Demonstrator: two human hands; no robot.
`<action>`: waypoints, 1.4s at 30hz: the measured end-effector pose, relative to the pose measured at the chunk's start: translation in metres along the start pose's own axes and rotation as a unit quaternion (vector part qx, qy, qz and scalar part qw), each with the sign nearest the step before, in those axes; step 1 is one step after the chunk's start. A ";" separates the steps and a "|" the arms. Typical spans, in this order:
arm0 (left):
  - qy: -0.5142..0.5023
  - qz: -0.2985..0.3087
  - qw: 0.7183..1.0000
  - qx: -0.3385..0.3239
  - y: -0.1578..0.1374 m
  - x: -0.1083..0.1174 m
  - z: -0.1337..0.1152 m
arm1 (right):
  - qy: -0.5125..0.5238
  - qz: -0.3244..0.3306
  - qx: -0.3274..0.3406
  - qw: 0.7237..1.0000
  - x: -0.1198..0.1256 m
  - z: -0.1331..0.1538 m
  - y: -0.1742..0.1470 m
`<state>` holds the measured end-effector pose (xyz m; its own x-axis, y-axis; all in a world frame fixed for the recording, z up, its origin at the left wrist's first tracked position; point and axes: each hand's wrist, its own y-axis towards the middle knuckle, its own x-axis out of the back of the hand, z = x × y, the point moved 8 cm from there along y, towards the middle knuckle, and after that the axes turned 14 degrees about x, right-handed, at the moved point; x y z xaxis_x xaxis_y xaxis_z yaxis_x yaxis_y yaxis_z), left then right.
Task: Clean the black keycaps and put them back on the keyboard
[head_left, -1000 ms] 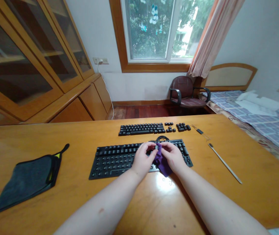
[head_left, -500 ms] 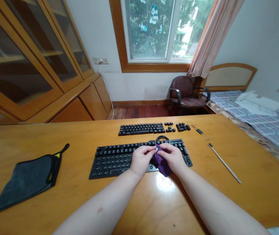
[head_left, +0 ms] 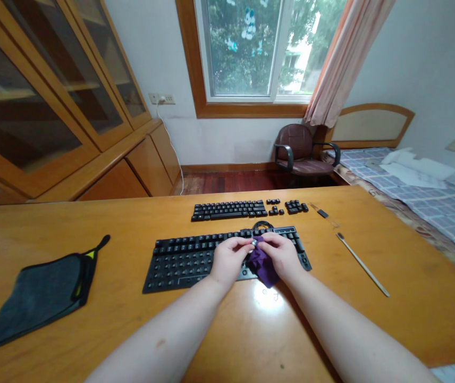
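Over the black keyboard [head_left: 195,260], whose lower rows are stripped of caps, my two hands meet fingertip to fingertip. My left hand [head_left: 231,260] is closed in a pinch on a small piece with a pale, shiny side, which looks like a keycap [head_left: 254,243]. My right hand [head_left: 281,255] is closed on a purple cloth [head_left: 265,268], its fingers pressing the cloth against that piece. The rest of the cloth hangs down over the keyboard's front edge. Fingers and cloth hide most of the piece.
Behind the keyboard lie rows of loose black keycaps [head_left: 229,210] and a wire keycap puller [head_left: 322,213]. A thin long-handled brush [head_left: 363,265] rests to the right. A folded grey cloth [head_left: 44,292] with black edging lies at the left of the wooden table [head_left: 124,330].
The fingers have shifted slightly around the small piece, and the purple cloth is bunched differently. The whole view has moved a little; the things on the table stay put.
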<state>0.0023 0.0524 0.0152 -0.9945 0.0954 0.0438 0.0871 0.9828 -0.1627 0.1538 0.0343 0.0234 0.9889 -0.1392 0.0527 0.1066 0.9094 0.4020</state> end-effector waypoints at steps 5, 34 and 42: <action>0.015 0.001 1.000 -0.020 0.000 -0.003 0.002 | 0.018 -0.011 -0.023 1.000 -0.001 -0.006 -0.001; -0.049 0.031 0.998 -0.021 0.004 -0.004 0.001 | 0.010 0.017 0.043 0.999 -0.004 0.005 0.000; 0.011 0.018 0.996 -0.088 -0.001 -0.002 -0.012 | 0.001 -0.007 0.056 0.998 0.001 0.009 0.001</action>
<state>0.0046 0.0536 0.0274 -0.9892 0.1324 0.0621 0.1333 0.9910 0.0099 0.1536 0.0313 0.0322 0.9875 -0.1512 0.0443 0.1089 0.8580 0.5020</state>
